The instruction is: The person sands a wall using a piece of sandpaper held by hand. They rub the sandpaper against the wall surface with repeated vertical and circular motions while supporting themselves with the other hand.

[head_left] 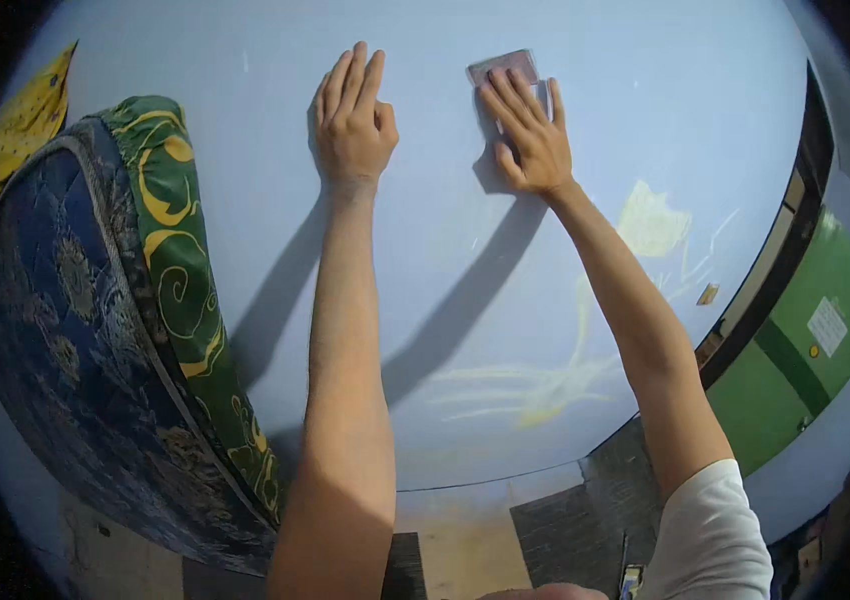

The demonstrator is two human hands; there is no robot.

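Both my arms reach up to a pale blue wall [435, 260]. My left hand [353, 125] lies against it with the fingers stretched out and the thumb to the side, holding nothing. Further right, my right hand [535, 135] presses a brown rectangular pad [505, 68] to the wall. Its fingers lie over the pad's lower part, and the pad's upper edge shows beyond the fingertips. Whether the pad is sandpaper or something else, I cannot tell. Below the right hand, the wall has a pale yellowish patch [653, 220] and yellowish streaks [545, 385].
A dark blue patterned mattress [70, 290] with a green and yellow cover [170, 220] leans upright at the left. Yellow cloth [20, 140] hangs behind it. At the right are a green door [820, 320] and a small wall plate [708, 294]. Dark and tan floor tiles [470, 550] lie below.
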